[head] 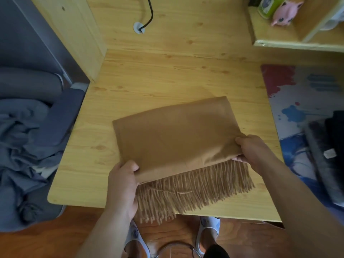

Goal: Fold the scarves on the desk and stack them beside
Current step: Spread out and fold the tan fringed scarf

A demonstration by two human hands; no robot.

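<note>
Mid-fold on the tan scarf. It's already doubled into a flat rectangle on the counter, fringe at the near edge and spilling past the counter's front lip.

Grip state: left hand pinches the scarf's near-left corner, thumb on top, fingers curled under the cloth. Right hand pinches the near-right corner the same way, thumb over the edge. Both closed on fabric, nothing else held.

Scarf relative to the grip: the body lies away from both hands, toward the back of the counter; the fringe hangs between and below my hands. The far edge rests flat and untouched. The rectangle sits slightly skewed, with the right side further back than the left.

My read on the next move: lift the near edge and carry it over to the far edge, tucking the fringe inside. That needs both corners raised level so the layers don't shear, landing square on the far edge. After that, one more crosswise fold, probably.

Stack target: likely the dark folded pile to the scarf's right, on the printed mat. Can't tell if those are scarves.
</note>
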